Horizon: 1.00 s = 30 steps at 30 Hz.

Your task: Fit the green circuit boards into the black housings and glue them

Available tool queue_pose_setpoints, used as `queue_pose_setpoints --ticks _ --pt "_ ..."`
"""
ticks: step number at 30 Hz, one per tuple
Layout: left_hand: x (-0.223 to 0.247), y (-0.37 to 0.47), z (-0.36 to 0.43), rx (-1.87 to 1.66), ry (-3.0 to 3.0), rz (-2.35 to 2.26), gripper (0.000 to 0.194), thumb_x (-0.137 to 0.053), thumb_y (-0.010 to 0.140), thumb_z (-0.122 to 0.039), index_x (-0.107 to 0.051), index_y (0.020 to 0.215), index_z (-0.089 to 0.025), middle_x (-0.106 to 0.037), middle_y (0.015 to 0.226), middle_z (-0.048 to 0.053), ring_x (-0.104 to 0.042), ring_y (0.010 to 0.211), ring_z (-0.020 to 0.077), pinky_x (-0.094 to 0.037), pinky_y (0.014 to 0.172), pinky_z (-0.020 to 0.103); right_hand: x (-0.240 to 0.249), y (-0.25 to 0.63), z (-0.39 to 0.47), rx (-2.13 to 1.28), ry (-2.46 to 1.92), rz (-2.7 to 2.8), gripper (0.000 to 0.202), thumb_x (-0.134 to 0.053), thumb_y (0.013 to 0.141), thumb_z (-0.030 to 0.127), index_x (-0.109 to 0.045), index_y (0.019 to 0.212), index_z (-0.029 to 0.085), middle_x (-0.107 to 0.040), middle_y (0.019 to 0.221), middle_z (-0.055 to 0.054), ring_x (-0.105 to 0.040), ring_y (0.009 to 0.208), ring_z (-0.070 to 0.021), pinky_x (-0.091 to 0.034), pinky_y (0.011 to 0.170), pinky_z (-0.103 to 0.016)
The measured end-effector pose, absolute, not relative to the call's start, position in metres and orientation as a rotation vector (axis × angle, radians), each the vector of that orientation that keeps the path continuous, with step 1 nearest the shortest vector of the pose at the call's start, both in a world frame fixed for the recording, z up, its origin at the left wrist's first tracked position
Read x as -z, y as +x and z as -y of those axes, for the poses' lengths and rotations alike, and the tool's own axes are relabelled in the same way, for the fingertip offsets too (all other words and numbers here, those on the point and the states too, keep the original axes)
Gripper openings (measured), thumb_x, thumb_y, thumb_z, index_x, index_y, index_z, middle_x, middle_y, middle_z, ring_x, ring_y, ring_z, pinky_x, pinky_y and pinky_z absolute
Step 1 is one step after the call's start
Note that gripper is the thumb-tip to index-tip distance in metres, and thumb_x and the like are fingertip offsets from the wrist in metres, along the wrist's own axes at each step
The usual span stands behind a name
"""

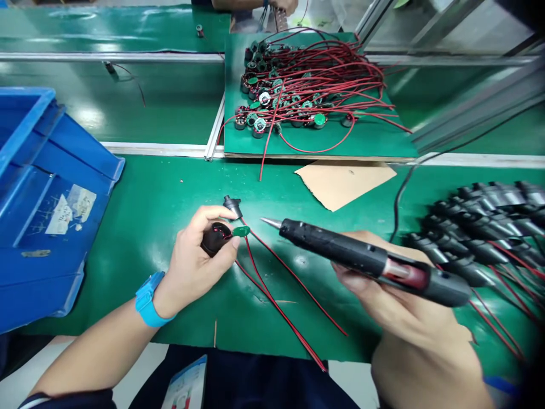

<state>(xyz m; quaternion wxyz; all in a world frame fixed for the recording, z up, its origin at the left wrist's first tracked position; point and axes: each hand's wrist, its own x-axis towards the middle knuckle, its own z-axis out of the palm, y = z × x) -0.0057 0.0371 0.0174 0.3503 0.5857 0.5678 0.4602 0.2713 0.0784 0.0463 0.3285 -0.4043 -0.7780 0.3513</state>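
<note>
My left hand pinches a small green circuit board at its fingertips and cups a round black housing against its fingers. Thin wires run between the board and the housing. Just beyond the index finger is a small black stepped part; whether the finger touches it, I cannot tell. Red and black wires trail from the held parts toward the front edge. Wrapped round a black pen-shaped tool is my right hand. The tool's conical metal tip points left at the board, apart from it.
A blue bin stands at left. On a raised green board lie several small round parts with red wires. Brown cardboard sits below it. Black cylindrical parts crowd the right, near a black cable. Another person's hand shows at the top.
</note>
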Motion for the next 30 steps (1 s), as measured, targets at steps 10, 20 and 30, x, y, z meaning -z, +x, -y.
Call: queue_pose_setpoints --ticks 10,20,30 --pt "-0.023 -0.005 -0.04 -1.154 1.342 -1.529 0.009 -0.067 0.086 -0.021 -0.059 0.088 -0.022 -0.058 0.059 -0.005 -0.057 0.053 0.0124 -0.042 0.051 0.026 -0.051 0.246 -0.071 -0.675 -0.978 2.337 0.01 -0.061 0.098 0.035 -0.054 0.101 0.028 -0.064 0.069 0.003 -0.053 0.042 -0.0133 -0.044 0.045 -0.029" --pt "-0.022 -0.006 -0.04 -1.148 1.294 -1.514 0.008 -0.065 0.085 -0.023 -0.058 0.086 -0.022 -0.055 0.053 -0.006 -0.065 0.06 0.0163 -0.043 0.054 0.027 -0.036 0.251 -0.061 -0.492 -0.967 2.402 0.007 -0.057 0.097 0.023 -0.052 0.101 0.026 -0.066 0.072 0.001 -0.059 0.049 -0.0133 -0.043 0.046 -0.027" --pt "-0.023 -0.006 -0.043 -1.177 1.207 -1.457 0.007 -0.064 0.085 -0.022 -0.057 0.084 -0.022 -0.054 0.054 -0.008 -0.046 0.043 0.0087 -0.036 0.044 0.023 -0.043 0.241 -0.056 -0.396 -0.967 2.409 0.021 -0.038 0.106 0.032 -0.057 0.1 0.025 -0.067 0.069 -0.004 -0.062 0.053 -0.0191 -0.046 0.051 -0.032"
